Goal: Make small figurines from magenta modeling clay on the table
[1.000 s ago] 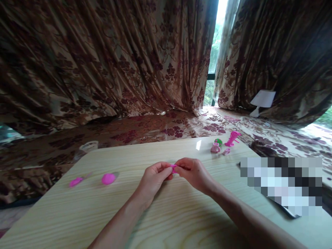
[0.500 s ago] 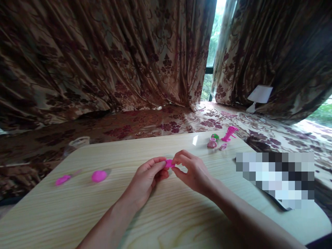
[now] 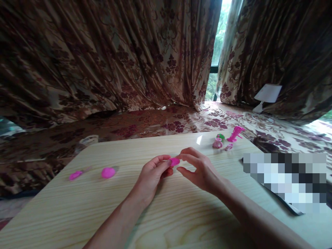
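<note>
Between its thumb and fingers my left hand [image 3: 153, 174] pinches a small, flat, rounded pink piece [image 3: 174, 161] above the middle of the table. My right hand [image 3: 199, 167] is beside the piece's right edge. Its thumb and fingers are apart, with the index fingertip close to the rim; whether it touches cannot be made out. On the table to the left lie a smooth, rounded pink lump [image 3: 108, 172] and a small pink item with a thin pale end [image 3: 75, 175].
A pink stand-like toy [image 3: 235, 134], a green ball-like thing [image 3: 220, 137], a pink-and-white item [image 3: 218, 143] and a small pink piece [image 3: 229, 147] stand at the back right of the wooden table [image 3: 155, 141]. A blurred-out flat object [image 3: 285, 183] lies right. A lamp [image 3: 268, 93] stands beyond.
The right thumb and fingers have come away from the pink piece and spread apart, while my left hand keeps its pinch. The whole view has shifted slightly, so things appear further right.
</note>
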Tool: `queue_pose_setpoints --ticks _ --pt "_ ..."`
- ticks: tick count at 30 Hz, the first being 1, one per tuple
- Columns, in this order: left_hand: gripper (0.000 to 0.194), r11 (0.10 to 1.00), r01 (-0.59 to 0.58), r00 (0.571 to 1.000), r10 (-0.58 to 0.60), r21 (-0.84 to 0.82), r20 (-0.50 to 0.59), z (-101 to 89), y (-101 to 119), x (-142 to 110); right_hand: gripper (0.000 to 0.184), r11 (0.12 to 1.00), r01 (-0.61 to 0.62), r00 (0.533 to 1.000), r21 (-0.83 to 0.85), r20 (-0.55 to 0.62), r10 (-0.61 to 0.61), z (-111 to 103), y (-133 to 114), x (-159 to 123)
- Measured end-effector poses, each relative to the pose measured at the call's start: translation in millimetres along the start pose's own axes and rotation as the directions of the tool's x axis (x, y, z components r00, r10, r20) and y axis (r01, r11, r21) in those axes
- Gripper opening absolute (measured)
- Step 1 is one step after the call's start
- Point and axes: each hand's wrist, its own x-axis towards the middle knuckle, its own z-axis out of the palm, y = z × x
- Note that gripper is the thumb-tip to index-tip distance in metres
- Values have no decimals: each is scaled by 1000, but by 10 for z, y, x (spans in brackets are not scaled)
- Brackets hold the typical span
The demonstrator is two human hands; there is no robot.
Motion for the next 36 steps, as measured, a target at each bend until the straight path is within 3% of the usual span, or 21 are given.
queue_pose_setpoints --ticks 3,6,9,13,16,19,26,29,32,36 --pt "34 995 -67 995 72 81 -70 6 0 3 42 974 -163 985 159 -30 170 8 2 4" --pt "32 982 -100 991 113 162 -73 18 -12 -6 26 899 -318 945 301 30 325 51 16 2" --pt "30 970 -119 990 132 213 -47 24 -32 -11 16 845 -375 924 380 80 374 100 31 -5" --pt "27 961 -133 987 149 243 -51 14 -47 4 23 900 -311 949 306 47 312 83 19 -16" --pt "27 964 -136 986 154 227 -59 8 -45 13 37 984 -127 991 127 -16 130 24 0 -19" --pt "26 973 -128 988 141 194 -57 23 -35 5 31 1000 -6 1000 11 -7 6 7 3 -11" --pt "33 979 -124 990 132 163 -43 27 -8 -17 11 996 -34 999 -83 3 34 -6 -51 -6" --pt "37 975 -117 986 137 188 -97 -26 -16 1 8 987 -71 997 -145 -54 64 -310 -46 -130" --pt "37 970 -109 987 131 216 -92 -62 -44 32 7 950 -181 974 -256 -180 137 -848 136 -372" --pt "37 961 -116 990 133 251 -53 -43 -77 53 17 771 -481 862 -418 -384 329 -1582 628 -686"
